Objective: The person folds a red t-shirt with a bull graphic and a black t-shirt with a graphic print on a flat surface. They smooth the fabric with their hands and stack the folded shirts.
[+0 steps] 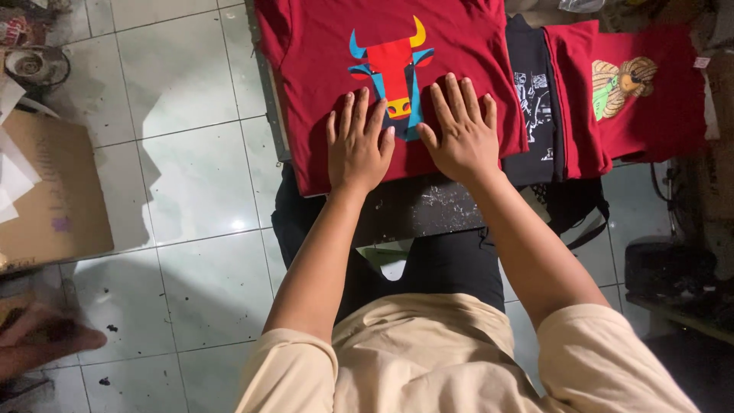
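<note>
Under both flat hands, left hand [358,147] and right hand [459,131], lies the red T-shirt [321,53].

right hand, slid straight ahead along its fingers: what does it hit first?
The right hand lies flat on the red T-shirt, fingers pointing up the shirt. Straight ahead it would only cross more red cloth, just right of the bull print. Nothing else shows in that line up to the picture's edge.

red shirt [459,46] top cut off
</note>
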